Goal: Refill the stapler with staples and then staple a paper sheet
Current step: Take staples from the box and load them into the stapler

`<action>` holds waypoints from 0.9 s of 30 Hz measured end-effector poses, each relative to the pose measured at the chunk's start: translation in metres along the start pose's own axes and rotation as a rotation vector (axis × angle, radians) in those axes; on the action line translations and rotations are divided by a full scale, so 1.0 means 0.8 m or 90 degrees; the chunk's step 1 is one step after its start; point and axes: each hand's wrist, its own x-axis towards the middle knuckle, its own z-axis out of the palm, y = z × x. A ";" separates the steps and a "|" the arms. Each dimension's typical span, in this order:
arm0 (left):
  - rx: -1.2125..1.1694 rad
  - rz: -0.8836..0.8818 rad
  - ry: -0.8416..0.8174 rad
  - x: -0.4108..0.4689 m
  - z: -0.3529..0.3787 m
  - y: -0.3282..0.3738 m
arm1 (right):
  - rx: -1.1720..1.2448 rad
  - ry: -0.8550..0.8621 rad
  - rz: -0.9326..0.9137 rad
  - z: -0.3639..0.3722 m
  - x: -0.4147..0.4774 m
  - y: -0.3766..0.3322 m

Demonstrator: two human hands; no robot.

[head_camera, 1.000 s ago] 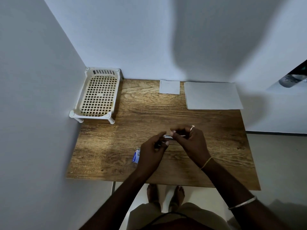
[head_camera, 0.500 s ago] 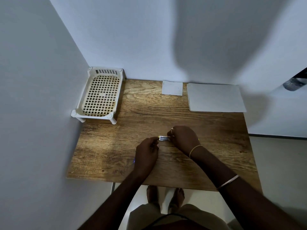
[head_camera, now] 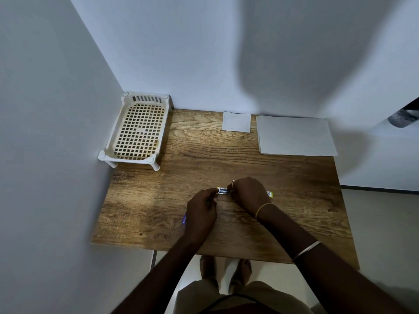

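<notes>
Head view: both hands low over the wooden tabletop (head_camera: 294, 182), near its middle. Left hand (head_camera: 201, 209) and right hand (head_camera: 248, 196) pinch a small stapler (head_camera: 223, 191) between them, fingertips closed on either end; the right grip hides most of it. A small yellow-edged item (head_camera: 270, 194) lies just beside the right hand, possibly the staple box. Paper sheet (head_camera: 294, 135) lies at the far right, untouched. Judgement: loading in hand; seat the strip straight, steady the body, close gently.

Home corner – wooden table (head_camera: 204, 155), plain walls, bare feet (head_camera: 226, 270).
</notes>
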 end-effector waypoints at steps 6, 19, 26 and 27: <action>-0.022 -0.025 0.004 -0.005 0.004 0.006 | -0.021 -0.007 -0.069 0.004 -0.003 0.006; -0.791 -0.321 -0.120 0.020 0.031 0.016 | 0.220 0.191 -0.113 -0.041 -0.006 -0.003; -0.829 -0.252 -0.084 0.035 0.016 0.037 | 0.291 0.197 -0.092 -0.062 -0.012 -0.013; -0.833 -0.249 -0.081 0.036 0.015 0.039 | 0.305 0.197 -0.083 -0.064 -0.013 -0.015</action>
